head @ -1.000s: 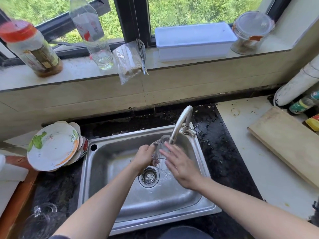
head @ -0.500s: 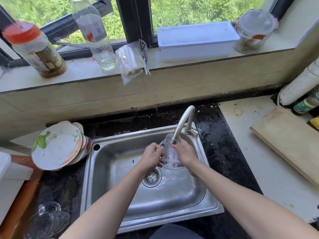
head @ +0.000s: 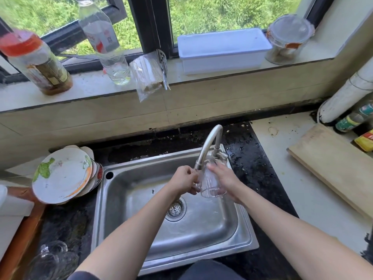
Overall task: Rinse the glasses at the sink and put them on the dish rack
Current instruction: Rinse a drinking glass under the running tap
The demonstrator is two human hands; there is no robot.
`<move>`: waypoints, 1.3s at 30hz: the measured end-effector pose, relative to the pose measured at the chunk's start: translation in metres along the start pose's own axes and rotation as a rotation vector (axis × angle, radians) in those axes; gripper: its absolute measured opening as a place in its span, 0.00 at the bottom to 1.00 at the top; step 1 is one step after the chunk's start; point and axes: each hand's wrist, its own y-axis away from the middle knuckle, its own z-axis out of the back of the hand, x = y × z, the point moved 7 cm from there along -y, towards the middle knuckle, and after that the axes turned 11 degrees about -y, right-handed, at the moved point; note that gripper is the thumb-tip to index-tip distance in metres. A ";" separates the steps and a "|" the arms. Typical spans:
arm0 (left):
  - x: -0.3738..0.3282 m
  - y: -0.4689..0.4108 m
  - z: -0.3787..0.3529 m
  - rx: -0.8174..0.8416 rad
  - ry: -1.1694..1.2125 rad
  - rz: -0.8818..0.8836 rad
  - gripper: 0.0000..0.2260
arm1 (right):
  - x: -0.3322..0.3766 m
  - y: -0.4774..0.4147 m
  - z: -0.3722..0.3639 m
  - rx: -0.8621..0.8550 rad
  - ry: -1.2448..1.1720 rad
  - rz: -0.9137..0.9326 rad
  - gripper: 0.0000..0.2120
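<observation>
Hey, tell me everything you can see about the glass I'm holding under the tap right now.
The glass is a clear, plain tumbler with no handle. It is held roughly upright above the sink basin, its upper end right at the tip of the faucet. The left hand grips its left side and the right hand holds its right side. Nothing else touches it. Whether water is running into it is unclear.

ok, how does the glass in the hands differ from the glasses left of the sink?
The glass is held between the left hand and right hand under the faucet, over the sink. The glasses sit untouched on the dark counter. The glass is single, the glasses a blurred cluster. All are clear.
</observation>
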 end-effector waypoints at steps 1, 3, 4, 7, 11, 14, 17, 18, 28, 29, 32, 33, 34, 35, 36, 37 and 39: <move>0.004 0.000 0.000 -0.018 0.026 0.014 0.05 | 0.005 0.003 -0.001 0.007 0.054 0.053 0.28; 0.013 0.000 0.003 -0.073 0.090 0.027 0.08 | 0.008 0.009 -0.005 0.069 0.047 0.040 0.21; 0.017 0.000 0.006 -0.097 0.123 0.026 0.08 | 0.004 0.013 -0.007 0.112 0.018 -0.028 0.21; 0.021 0.001 0.011 -0.079 0.159 0.013 0.09 | -0.003 0.022 -0.010 0.186 0.049 -0.083 0.28; 0.017 0.007 0.019 -0.015 0.135 0.106 0.09 | 0.021 0.023 0.000 0.054 0.558 0.309 0.38; 0.016 0.011 0.017 0.082 0.312 0.158 0.17 | 0.035 0.024 0.001 0.040 0.921 0.546 0.40; 0.012 0.011 0.009 0.126 0.287 0.119 0.24 | 0.032 0.026 -0.009 0.107 1.091 0.696 0.39; 0.012 0.010 0.008 0.095 0.258 0.104 0.22 | 0.028 0.026 -0.009 0.118 1.099 0.712 0.38; 0.006 0.019 -0.002 0.103 0.116 -0.177 0.14 | -0.031 0.001 0.011 -0.083 -0.128 -0.274 0.19; 0.002 0.020 -0.002 0.096 0.078 -0.212 0.16 | -0.037 0.000 0.008 -0.069 -0.191 -0.347 0.22; -0.006 0.020 0.002 0.064 0.086 -0.252 0.23 | -0.041 0.000 0.003 -0.011 -0.342 -0.428 0.25; -0.004 0.019 0.005 0.058 0.102 -0.234 0.28 | -0.044 0.002 0.000 0.027 -0.387 -0.462 0.24; -0.001 0.017 0.008 0.062 0.112 -0.200 0.31 | -0.046 0.006 -0.003 0.070 -0.422 -0.505 0.23; 0.002 0.016 0.010 0.077 0.121 -0.167 0.30 | -0.050 0.009 -0.005 0.113 -0.448 -0.544 0.21; 0.005 0.013 0.012 0.093 0.140 -0.134 0.27 | -0.052 0.012 -0.005 0.135 -0.457 -0.569 0.19; 0.007 0.011 0.014 0.106 0.159 -0.109 0.22 | -0.054 0.014 -0.003 0.140 -0.463 -0.578 0.17; 0.006 0.009 0.014 0.130 0.165 -0.094 0.16 | -0.057 0.011 0.002 0.127 -0.458 -0.572 0.15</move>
